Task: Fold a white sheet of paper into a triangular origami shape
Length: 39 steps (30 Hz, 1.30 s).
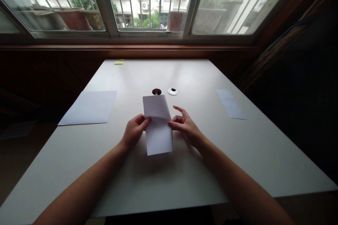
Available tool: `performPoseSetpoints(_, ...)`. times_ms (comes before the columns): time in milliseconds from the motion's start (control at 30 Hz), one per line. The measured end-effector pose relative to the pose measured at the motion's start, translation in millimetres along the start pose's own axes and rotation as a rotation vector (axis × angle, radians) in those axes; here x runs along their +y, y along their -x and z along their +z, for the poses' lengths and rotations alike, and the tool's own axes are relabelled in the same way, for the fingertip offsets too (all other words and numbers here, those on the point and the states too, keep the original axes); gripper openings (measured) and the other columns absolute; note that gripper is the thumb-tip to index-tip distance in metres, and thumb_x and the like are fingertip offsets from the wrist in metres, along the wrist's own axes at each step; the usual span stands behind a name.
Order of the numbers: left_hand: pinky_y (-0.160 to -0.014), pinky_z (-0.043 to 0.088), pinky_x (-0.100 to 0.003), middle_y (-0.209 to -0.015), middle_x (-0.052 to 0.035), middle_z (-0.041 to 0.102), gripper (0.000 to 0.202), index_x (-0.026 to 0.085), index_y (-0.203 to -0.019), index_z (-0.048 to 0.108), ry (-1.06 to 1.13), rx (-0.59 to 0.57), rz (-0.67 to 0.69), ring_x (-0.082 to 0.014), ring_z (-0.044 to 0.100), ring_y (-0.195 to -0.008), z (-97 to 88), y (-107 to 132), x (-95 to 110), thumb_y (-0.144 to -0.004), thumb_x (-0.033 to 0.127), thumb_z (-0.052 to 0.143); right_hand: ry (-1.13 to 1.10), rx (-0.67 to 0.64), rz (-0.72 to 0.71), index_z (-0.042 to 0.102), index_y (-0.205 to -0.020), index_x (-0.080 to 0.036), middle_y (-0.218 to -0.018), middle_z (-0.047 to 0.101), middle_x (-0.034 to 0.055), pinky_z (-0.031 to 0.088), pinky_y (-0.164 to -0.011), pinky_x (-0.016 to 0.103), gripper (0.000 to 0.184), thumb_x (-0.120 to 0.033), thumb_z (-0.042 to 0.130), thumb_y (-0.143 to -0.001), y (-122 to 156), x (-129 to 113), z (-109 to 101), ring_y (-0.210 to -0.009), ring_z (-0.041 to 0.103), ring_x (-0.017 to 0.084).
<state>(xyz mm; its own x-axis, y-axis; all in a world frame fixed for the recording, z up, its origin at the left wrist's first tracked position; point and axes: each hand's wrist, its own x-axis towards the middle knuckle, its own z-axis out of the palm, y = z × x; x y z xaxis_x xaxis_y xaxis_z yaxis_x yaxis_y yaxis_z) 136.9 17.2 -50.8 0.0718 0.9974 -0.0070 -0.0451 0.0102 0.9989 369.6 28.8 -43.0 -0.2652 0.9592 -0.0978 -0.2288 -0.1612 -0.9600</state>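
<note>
A narrow folded white paper (157,126) lies lengthwise in the middle of the white table (185,168), its far part bent up along a crease. My left hand (134,132) is closed, pinching the paper's left edge at the crease. Opposite it, my right hand (185,126) pinches the right edge with thumb and lower fingers while the index finger sticks out.
A flat white sheet (89,107) lies at the table's left edge. A folded paper strip (231,103) lies to the right. A cable hole (156,91) and its white cap (172,91) sit just beyond the paper. Yellow sticky notes (119,62) lie at the far edge under the window.
</note>
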Motion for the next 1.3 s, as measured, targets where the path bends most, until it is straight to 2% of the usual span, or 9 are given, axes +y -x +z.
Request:
performPoseSetpoints(167,-0.059,0.043,-0.024,-0.076,-0.0017,0.065,0.031,0.016,-0.088,0.067,0.009,0.003,0.007,-0.0142,0.056,-0.066,1.7,-0.1,1.3,-0.081,0.046,0.069,-0.006,-0.028,0.051,0.048,-0.134,-0.030,-0.089,0.069,-0.0009,0.052,-0.071,0.030,0.070,-0.032,0.081,-0.072,0.9,0.8,2.5,-0.081,0.066,0.017)
performPoseSetpoints(267,-0.058,0.043,-0.023,-0.072,-0.0006,0.062,0.030,0.016,-0.087,0.066,0.005,-0.002,0.015,-0.0129,0.054,-0.064,2.1,-0.2,1.2,-0.082,0.045,0.069,0.043,-0.143,0.130,0.065,-0.115,-0.021,-0.095,0.072,0.0050,0.052,-0.077,0.033,0.048,-0.038,0.080,-0.072,2.6,0.8,6.0,-0.088,0.068,0.021)
performPoseSetpoints(333,-0.057,0.042,-0.022,-0.071,0.0000,0.061,0.030,0.015,-0.084,0.065,0.020,-0.001,0.028,-0.0120,0.053,-0.063,1.6,-0.7,0.0,-0.082,0.045,0.070,0.078,-0.184,0.177,0.071,-0.104,-0.017,-0.096,0.073,0.0072,0.052,-0.077,0.034,0.040,-0.041,0.080,-0.072,3.2,0.6,6.3,-0.087,0.068,0.022)
performPoseSetpoints(533,-0.058,0.043,-0.023,-0.073,-0.0006,0.062,0.029,0.016,-0.085,0.067,0.105,0.097,0.007,-0.0124,0.054,-0.063,-3.9,-4.9,-4.7,-0.079,0.044,0.072,0.110,-0.134,0.212,0.069,-0.077,-0.016,-0.072,0.068,0.0021,0.050,-0.064,0.028,0.030,-0.042,0.082,-0.069,2.9,-1.9,-1.0,-0.065,0.063,0.015)
performPoseSetpoints(700,-0.060,0.046,-0.024,-0.076,-0.0007,0.065,0.028,0.018,-0.084,0.067,0.188,0.158,-0.005,-0.0129,0.057,-0.064,-7.4,-8.1,-4.2,-0.076,0.043,0.075,0.120,-0.120,0.200,0.071,-0.078,-0.016,-0.068,0.066,0.0012,0.050,-0.064,0.028,0.028,-0.041,0.081,-0.069,3.2,-3.3,-3.4,-0.063,0.061,0.013)
performPoseSetpoints(833,-0.060,0.047,-0.024,-0.077,-0.0007,0.065,0.030,0.018,-0.084,0.067,0.176,0.174,0.006,-0.0131,0.058,-0.065,-6.2,-8.6,-3.7,-0.075,0.045,0.075,0.122,-0.110,0.186,0.071,-0.084,-0.018,-0.077,0.068,0.0023,0.051,-0.066,0.028,0.030,-0.044,0.079,-0.072,3.8,-3.5,-2.4,-0.068,0.062,0.015)
performPoseSetpoints(1000,-0.060,0.046,-0.023,-0.075,-0.0006,0.064,0.030,0.017,-0.084,0.066,0.125,0.154,0.022,-0.0123,0.056,-0.064,-3.3,-7.3,-5.5,-0.077,0.046,0.073,0.196,-0.196,0.216,0.073,-0.094,-0.019,-0.085,0.070,0.0036,0.048,-0.063,0.027,0.035,-0.048,0.075,-0.075,5.1,-4.4,0.1,-0.071,0.062,0.016)
performPoseSetpoints(1133,-0.059,0.046,-0.023,-0.074,-0.0007,0.063,0.031,0.017,-0.085,0.066,0.106,0.129,0.021,-0.0122,0.056,-0.064,-2.4,-6.4,-4.9,-0.078,0.046,0.073,0.243,-0.216,0.229,0.073,-0.090,-0.017,-0.078,0.070,0.0027,0.044,-0.059,0.026,0.036,-0.049,0.077,-0.073,5.0,-3.9,0.2,-0.065,0.060,0.015)
performPoseSetpoints(1300,-0.059,0.047,-0.024,-0.075,0.0002,0.064,0.032,0.017,-0.083,0.066,0.189,0.177,0.000,-0.0120,0.056,-0.063,-5.2,-9.5,-3.2,-0.074,0.046,0.076,0.219,-0.206,0.226,0.069,-0.077,-0.017,-0.065,0.065,0.0001,0.042,-0.054,0.024,0.032,-0.046,0.080,-0.070,3.8,-3.1,-3.4,-0.057,0.058,0.013)
